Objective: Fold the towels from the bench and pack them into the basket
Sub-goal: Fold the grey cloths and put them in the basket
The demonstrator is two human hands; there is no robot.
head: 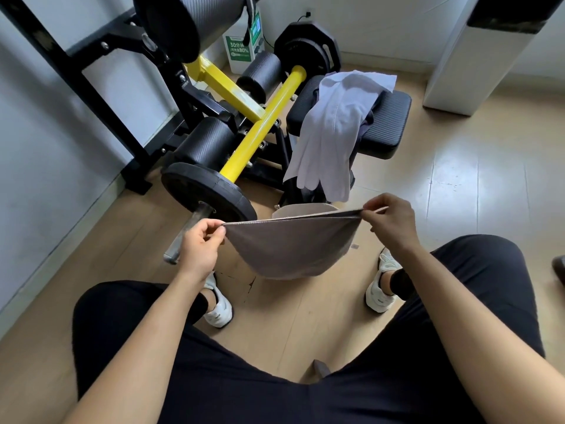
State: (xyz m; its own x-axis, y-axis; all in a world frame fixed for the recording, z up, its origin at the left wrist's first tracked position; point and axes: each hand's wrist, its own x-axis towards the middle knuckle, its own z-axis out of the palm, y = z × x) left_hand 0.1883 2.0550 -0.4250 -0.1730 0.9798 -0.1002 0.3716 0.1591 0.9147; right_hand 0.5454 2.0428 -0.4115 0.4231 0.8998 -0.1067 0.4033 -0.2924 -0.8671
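Two corners of the grey towel (pixel 290 249), I see, pinched by left hand (pixel 198 243) and right hand (pixel 388 218) above the wood floor (pixel 458 179), half-hiding the basket (pixel 302 209), white towel (pixel 330 127) draping the bench (pixel 388 123) at its near edge.

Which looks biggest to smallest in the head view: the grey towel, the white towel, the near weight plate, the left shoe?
1. white towel and grey towel: too alike to rank, since the grey one hangs nearer the camera.
2. near weight plate
3. left shoe
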